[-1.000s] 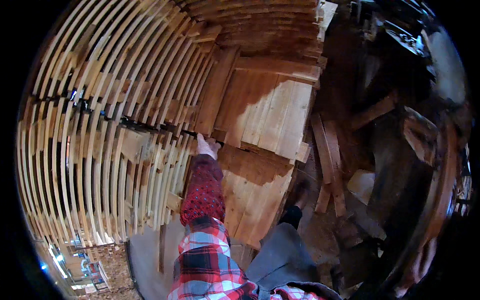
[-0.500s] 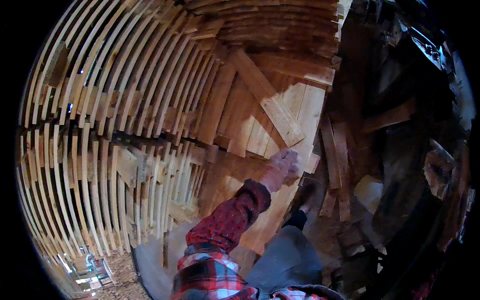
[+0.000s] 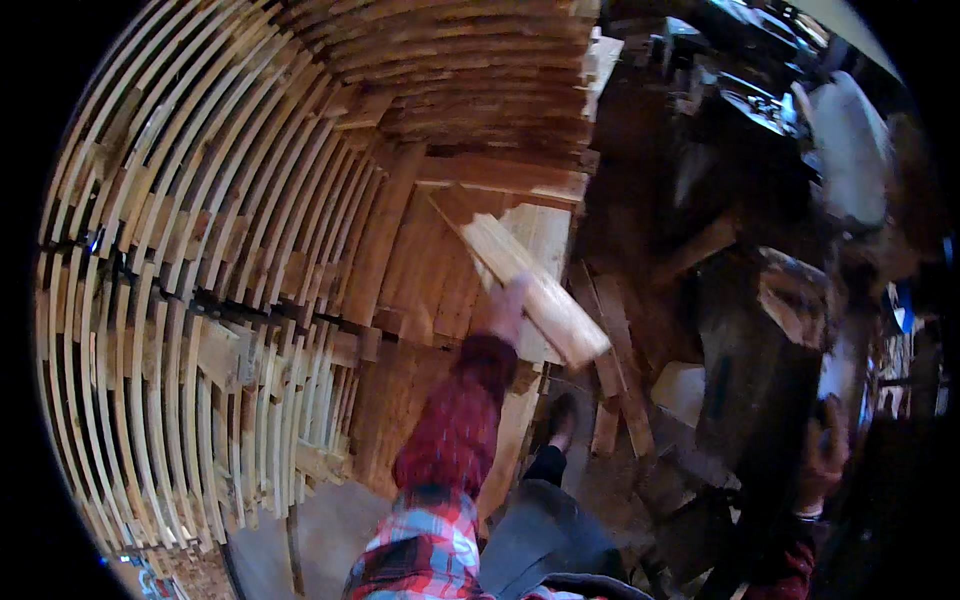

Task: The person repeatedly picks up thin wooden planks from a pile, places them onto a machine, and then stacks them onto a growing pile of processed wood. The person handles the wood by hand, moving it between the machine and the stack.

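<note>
A flat wooden board lies slantwise, partly in bright light, over the stacked boards. My left hand, blurred by motion, grips the board's near-left long edge. The fingers lie partly against the board and are hard to make out. Far out on the right, in shadow, is my right hand. Its fingers are bent but apart, and nothing shows between them. Beneath the held board, a layer of side-by-side boards forms a flat top.
Rows of stacked boards with gaps rise on the left, with another stack at the back. Loose planks lie on the floor right of the pile. A pale block-like piece and a broken wood chunk are farther right.
My left hand has taken hold of the board, which has shifted and turned slightly, its near end now past the pile's right edge. My right hand has come into view. The whole view has shifted.
</note>
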### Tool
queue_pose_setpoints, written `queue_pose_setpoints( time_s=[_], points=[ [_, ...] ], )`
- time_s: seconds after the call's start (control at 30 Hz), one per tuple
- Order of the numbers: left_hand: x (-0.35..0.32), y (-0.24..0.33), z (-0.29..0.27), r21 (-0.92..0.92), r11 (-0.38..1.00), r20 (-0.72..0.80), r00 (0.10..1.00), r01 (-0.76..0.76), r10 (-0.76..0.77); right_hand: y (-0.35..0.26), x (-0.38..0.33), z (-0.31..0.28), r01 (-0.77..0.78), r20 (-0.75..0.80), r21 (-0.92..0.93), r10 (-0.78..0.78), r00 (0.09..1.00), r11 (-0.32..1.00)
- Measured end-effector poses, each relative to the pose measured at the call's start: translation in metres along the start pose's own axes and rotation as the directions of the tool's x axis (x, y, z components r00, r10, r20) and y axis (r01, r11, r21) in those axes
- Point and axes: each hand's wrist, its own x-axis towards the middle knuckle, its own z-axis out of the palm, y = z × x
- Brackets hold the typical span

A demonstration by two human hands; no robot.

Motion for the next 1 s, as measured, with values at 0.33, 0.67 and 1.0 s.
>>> queue_pose_setpoints(
  time_s=[0.33, 0.67, 1.0],
  points=[
    [-0.413, 0.083, 0.161, -0.091, 0.947, 0.636, 0.750, 0.307, -0.182, -0.138, -0.196, -0.094, 0.056, 0.165, 0.011, -0.057, 0.985, 0.998],
    [-0.115, -0.078, -0.075, -0.500, 0.821, -0.053, 0.936, 0.277, -0.348, -0.064, -0.263, -0.115, -0.009, -0.195, -0.278, -0.047, 0.980, 0.960],
    [0.034, -0.070, -0.359, -0.305, 0.951, -0.518, 0.828, 0.056, -0.215, 0.019, 0.003, -0.016, 0.174, -0.035, -0.277, -0.191, 0.981, 0.945]
  ],
)
